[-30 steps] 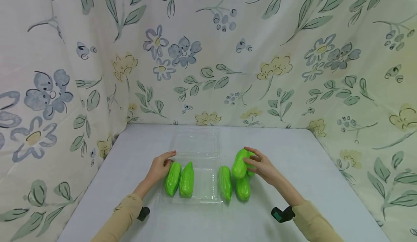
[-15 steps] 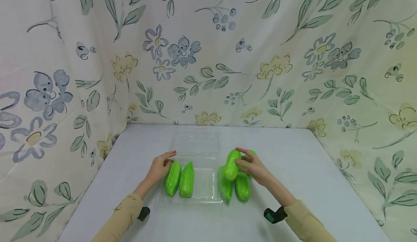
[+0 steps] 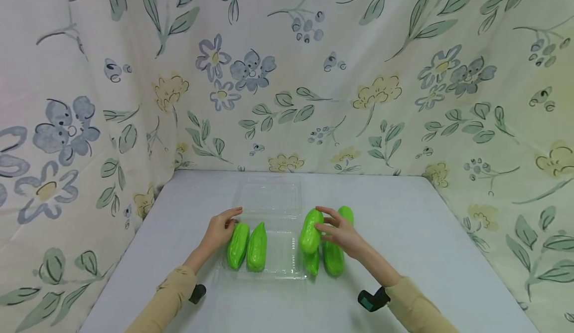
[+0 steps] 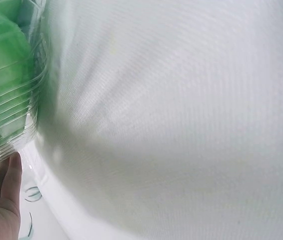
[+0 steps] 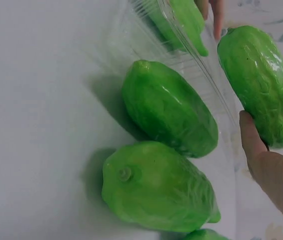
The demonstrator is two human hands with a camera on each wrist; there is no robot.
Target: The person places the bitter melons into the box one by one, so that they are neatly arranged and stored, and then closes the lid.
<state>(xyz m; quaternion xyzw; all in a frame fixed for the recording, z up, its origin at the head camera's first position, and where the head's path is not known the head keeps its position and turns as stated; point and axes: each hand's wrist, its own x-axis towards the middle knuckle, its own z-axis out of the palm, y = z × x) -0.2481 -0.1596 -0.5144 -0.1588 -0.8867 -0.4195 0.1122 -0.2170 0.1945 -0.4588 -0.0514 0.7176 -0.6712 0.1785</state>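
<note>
My right hand (image 3: 338, 231) holds a bumpy, glossy green gourd (image 3: 311, 231) between thumb and fingers, raised over the right edge of a clear plastic clamshell container (image 3: 282, 253). The right wrist view shows the held gourd (image 5: 259, 82) tilted, with fingertips along its side. Inside the container's left half lie two similar gourds, an outer gourd (image 3: 238, 247) and an inner gourd (image 3: 257, 248), side by side. At the container's left back corner my left hand (image 3: 221, 228) stays with fingers extended, fingertips (image 4: 14, 160) touching the plastic; nothing is gripped there.
The container's lid (image 3: 269, 196) lies folded back, away from me. Three more gourds rest at the right: one against the container (image 3: 312, 265), one beside it (image 3: 334, 260) and one behind (image 3: 347, 213). A patterned floral cloth (image 3: 287, 74) walls the white table (image 3: 403, 223).
The right hand has carried its gourd leftward, from over the gourds on the table to the container's right edge. The left hand has kept its place.
</note>
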